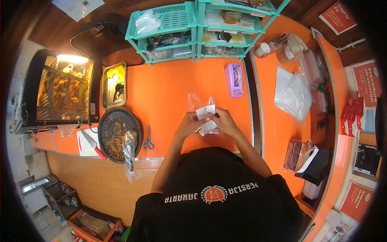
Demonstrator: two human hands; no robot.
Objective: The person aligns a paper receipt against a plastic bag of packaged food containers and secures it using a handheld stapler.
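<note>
Gripping a printed paper slip between closed fingers, the left hand and the right hand are positioned above the near part of the orange counter, with scissors to the left and a purple tape dispenser to the far right.

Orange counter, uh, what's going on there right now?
A person in a black shirt is handling printed white paper with both the left hand and the right hand, over the orange counter. What looks like clear plastic shows just beyond the hands. The scissors lie off to the left and the purple tape dispenser sits ahead to the right, both untouched.
</note>
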